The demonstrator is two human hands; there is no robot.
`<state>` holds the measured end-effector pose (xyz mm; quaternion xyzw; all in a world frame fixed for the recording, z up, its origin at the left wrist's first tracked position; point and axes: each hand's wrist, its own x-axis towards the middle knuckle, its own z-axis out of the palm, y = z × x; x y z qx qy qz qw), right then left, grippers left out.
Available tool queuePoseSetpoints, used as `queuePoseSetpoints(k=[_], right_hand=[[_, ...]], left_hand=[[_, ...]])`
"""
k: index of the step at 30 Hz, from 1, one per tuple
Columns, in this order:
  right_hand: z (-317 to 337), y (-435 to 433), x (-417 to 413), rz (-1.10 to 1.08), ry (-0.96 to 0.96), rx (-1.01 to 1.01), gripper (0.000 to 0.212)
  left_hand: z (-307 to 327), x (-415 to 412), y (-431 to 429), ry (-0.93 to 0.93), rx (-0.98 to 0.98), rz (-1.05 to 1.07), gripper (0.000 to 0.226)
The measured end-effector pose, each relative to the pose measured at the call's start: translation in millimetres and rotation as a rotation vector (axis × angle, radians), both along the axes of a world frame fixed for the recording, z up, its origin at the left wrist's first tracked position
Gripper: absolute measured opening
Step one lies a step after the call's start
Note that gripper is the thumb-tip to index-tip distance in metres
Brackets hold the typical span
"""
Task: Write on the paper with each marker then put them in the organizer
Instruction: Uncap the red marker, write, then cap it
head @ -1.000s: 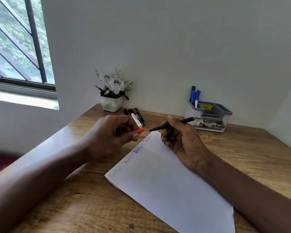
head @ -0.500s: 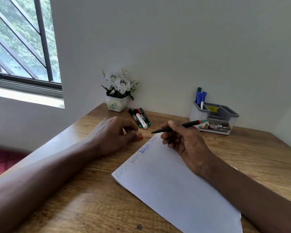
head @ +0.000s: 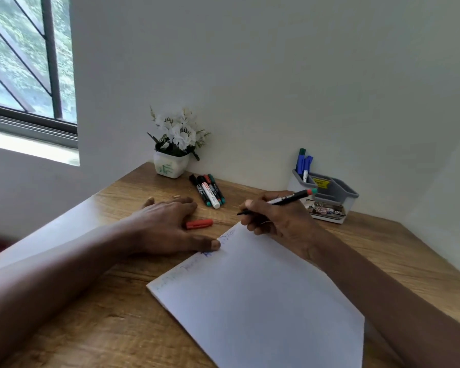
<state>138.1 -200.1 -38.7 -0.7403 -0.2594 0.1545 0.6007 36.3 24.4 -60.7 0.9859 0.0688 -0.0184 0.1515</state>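
Nearest, a white sheet of paper (head: 263, 301) lying skewed on the wooden counter (head: 91, 328), with faint green and blue writing along its far left edge. At that edge, the left hand (head: 168, 227) flat and palm down, fingers spread and holding nothing, thumb tip pressing the paper. Just right of those fingers, a red cap (head: 199, 223) on its side on the counter. At the paper's far corner, the right hand (head: 279, 221), fingers curled round a slim black marker (head: 284, 200) with a white label and a red and green tail, its bare dark tip pointing left; contact with the sheet unclear. Farther back, loose markers (head: 209, 191) side by side near a flower pot (head: 171, 167). Far right, a grey organizer (head: 329, 192) with blue markers (head: 303, 163) upright in its left compartment.
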Motion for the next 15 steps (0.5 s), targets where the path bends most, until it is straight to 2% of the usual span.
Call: queuePoseSetpoints(k=[4,7,12,15], right_hand=[[-11.9,4.2,7.4,0.031,-0.104,-0.173,0.011],[-16.9,4.8,6.4,-0.011,-0.150,-0.122,0.002],[-24.1,7.7,3.1,-0.108,-0.344,-0.160,0.011],[-24.5,7.1,5.3,-0.113,-0.410,-0.204,0.013]], left_hand=[[2.1,0.7,2.1,0.027,-0.009,-0.022,0.133],[0.8,2.2,2.8,0.042,-0.018,-0.027,0.134],[1.5,4.2,3.7,0.040,-0.009,-0.038,0.136],[3.9,1.6,1.1,0.038,-0.017,-0.038,0.127]])
